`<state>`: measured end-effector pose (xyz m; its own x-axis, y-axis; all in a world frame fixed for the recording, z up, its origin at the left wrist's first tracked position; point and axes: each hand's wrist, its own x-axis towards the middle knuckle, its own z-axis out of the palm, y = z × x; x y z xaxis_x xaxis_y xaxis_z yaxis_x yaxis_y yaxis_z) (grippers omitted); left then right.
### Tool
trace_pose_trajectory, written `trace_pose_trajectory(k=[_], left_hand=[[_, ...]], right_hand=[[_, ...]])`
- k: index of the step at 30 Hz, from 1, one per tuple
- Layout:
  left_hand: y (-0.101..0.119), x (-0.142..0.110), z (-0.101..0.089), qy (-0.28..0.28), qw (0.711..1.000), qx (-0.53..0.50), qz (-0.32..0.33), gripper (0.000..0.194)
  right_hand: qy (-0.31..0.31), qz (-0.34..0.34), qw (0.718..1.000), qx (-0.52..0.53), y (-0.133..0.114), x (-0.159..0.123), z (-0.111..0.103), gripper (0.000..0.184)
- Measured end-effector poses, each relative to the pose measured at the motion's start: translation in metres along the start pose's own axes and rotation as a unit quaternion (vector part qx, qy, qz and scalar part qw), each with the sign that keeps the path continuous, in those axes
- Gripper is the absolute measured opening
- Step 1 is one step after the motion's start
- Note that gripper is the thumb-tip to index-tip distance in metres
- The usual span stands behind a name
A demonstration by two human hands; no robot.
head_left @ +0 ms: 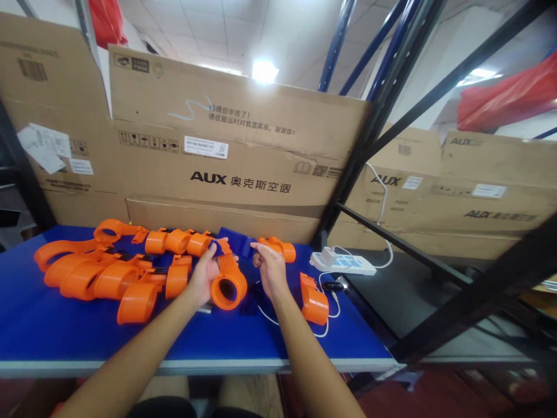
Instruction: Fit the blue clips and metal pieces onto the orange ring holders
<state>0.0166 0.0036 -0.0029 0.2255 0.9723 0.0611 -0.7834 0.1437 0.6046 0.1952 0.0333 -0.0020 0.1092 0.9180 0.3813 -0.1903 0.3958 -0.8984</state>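
- Orange ring-ended piece (228, 270): in left hand (204, 278), over the worktop (39, 334), ring end toward the wearer.
- Left fingers closed on its side; a slack grip could let it twist or drop.
- Right hand (270, 270): fingers curled; cannot tell if pinching anything. Blue item (235, 239) just beside; a stray knuckle might nudge it.
- White cable (268, 317) crosses near right forearm: possible snag.
- Other orange pieces (178, 280) lie close by left wrist; a sideways swing could scatter them.

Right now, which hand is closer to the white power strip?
Right. The right hand is to the left of the white power strip; the left hand is farther left, holding an orange piece.
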Motion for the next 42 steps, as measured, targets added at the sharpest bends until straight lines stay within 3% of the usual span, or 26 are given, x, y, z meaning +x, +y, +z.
trace_pose_trajectory(k=[3, 5, 9, 13, 21, 30, 35, 39, 42], left_hand=[[-0.001, -0.001, -0.001, 0.01, 1.0, 0.009, 0.003, 0.066], [-0.004, -0.001, -0.002, 0.017, 0.999, 0.028, 0.014, 0.063], [-0.011, 0.001, -0.004, 0.022, 0.992, 0.092, 0.085, 0.053], [-0.013, 0.002, -0.006, 0.011, 0.989, 0.12, 0.085, 0.05], [-0.012, 0.003, -0.008, -0.017, 0.994, 0.079, 0.079, 0.042], [-0.008, 0.004, -0.004, 0.01, 0.998, 0.007, 0.066, 0.043], [-0.005, 0.001, -0.001, -0.02, 1.0, -0.001, -0.013, 0.045], [-0.006, 0.002, 0.0, -0.004, 1.0, 0.005, 0.024, 0.044], [-0.006, 0.004, -0.001, -0.001, 0.999, 0.003, 0.038, 0.047]], right_hand=[[0.045, -0.056, 0.99, -0.123, -0.001, -0.003, 0.001, 0.04], [0.051, -0.125, 0.964, -0.23, -0.005, -0.008, 0.002, 0.047], [-0.041, -0.199, 0.894, -0.4, -0.011, -0.016, 0.002, 0.051], [-0.126, -0.201, 0.87, -0.433, -0.01, -0.016, -0.003, 0.046], [-0.15, -0.212, 0.898, -0.355, -0.004, -0.011, -0.004, 0.028], [-0.039, -0.124, 0.98, -0.153, -0.001, -0.004, -0.007, 0.034], [-0.106, -0.08, 0.985, -0.111, -0.005, -0.009, -0.003, 0.026], [-0.178, -0.08, 0.973, -0.127, -0.012, -0.015, 0.002, 0.03], [-0.179, -0.067, 0.974, -0.119, -0.015, -0.017, 0.005, 0.03]])
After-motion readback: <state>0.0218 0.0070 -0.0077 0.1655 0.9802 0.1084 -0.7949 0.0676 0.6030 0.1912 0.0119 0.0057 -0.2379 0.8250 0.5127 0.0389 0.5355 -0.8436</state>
